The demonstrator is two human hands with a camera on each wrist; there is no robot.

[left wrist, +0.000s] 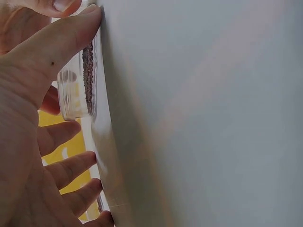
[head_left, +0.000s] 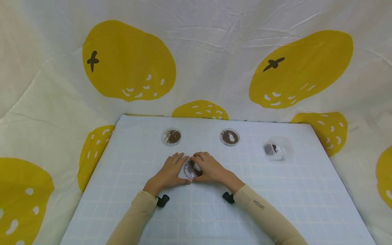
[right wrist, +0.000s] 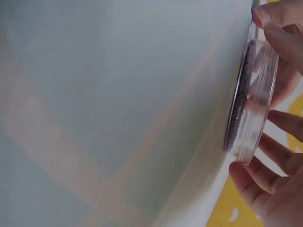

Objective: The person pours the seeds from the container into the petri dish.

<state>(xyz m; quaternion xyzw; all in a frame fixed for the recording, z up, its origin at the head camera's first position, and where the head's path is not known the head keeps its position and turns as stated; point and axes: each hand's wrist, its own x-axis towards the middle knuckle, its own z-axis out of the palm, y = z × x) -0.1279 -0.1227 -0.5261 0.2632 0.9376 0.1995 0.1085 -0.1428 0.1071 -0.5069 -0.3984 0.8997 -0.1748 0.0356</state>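
In the head view a round clear petri dish (head_left: 191,170) with dark brown and white grains lies on the table, between the two hands. My left hand (head_left: 169,172) holds it at its left edge, thumb in front and forefinger behind, the other fingers spread. From the right my right hand (head_left: 211,170) reaches partly over the dish and grips its rim. The left wrist view shows the clear wall of the dish (left wrist: 73,94) behind my thumb. Fingertips of the right hand (right wrist: 279,179) meet the dish (right wrist: 255,113) low on its side in the right wrist view. The thumbs nearly meet.
Two similar dishes stand farther back, a left one (head_left: 172,136) and a right one (head_left: 229,137). To the right is a clear plastic container (head_left: 286,146) with a smaller grey-and-white item (head_left: 272,150). A pale checked cloth (head_left: 196,214) covers the table; patterned curtains surround it.
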